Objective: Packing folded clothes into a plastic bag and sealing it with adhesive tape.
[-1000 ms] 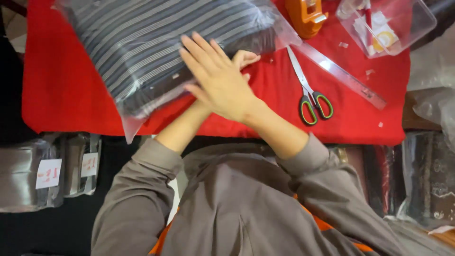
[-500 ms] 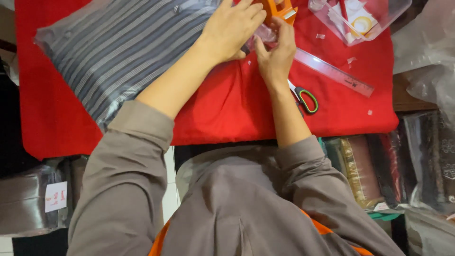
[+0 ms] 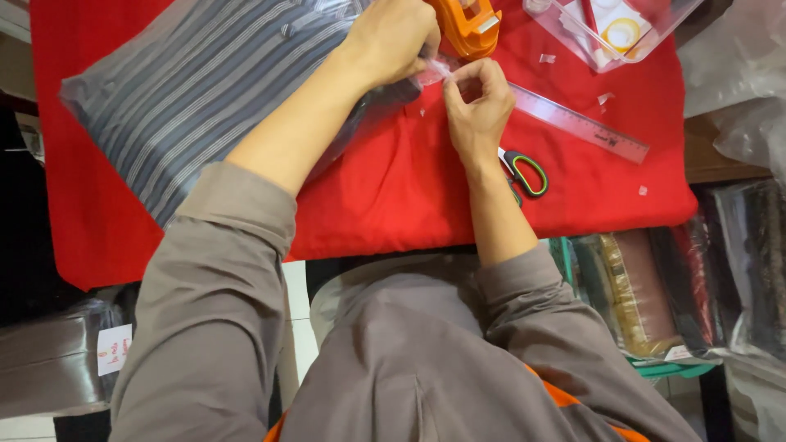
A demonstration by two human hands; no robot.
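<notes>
A striped grey garment in a clear plastic bag (image 3: pixel 205 98) lies on the red tablecloth (image 3: pixel 393 196). My left hand (image 3: pixel 393 37) rests on the bag's right end, next to an orange tape dispenser (image 3: pixel 468 23), and pinches one end of a strip of clear tape (image 3: pixel 438 69). My right hand (image 3: pixel 475 110) pinches the other end of that strip just below the dispenser. Green-handled scissors (image 3: pixel 524 173) lie under my right wrist, partly hidden.
A clear ruler (image 3: pixel 577 123) lies slanted on the cloth right of my hands. A clear plastic box (image 3: pixel 610 33) with small items stands at the top right. Bagged fabrics (image 3: pixel 647 295) are stacked below the table on the right, dark bags (image 3: pixel 49 360) on the left.
My hands left the middle of the bag and went up to the tape dispenser. Both now pinch a strip of tape. The view has shifted, so the bag sits further left.
</notes>
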